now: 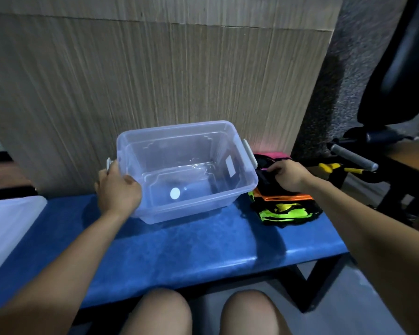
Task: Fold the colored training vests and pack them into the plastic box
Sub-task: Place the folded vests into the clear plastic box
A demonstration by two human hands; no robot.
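The fingertips of the left hand (117, 189) are hidden over the near left rim of the clear plastic box (186, 170), which is gripped. The top of the vest pile (284, 201), just right of the box, is pinched by the right hand (288, 176). Both are carried on a blue bench (179, 247) before a wooden panel (155, 76).

Centre of frame: a clear plastic box (186, 170) sits on a blue bench (179, 250).
Left hand (117, 191): grips the box's left rim.
Right hand (289, 176): grasps the top of a stack of vests (284, 205), black with orange and neon-green trim, just right of the box.
Lower left: a white lid (7, 228).
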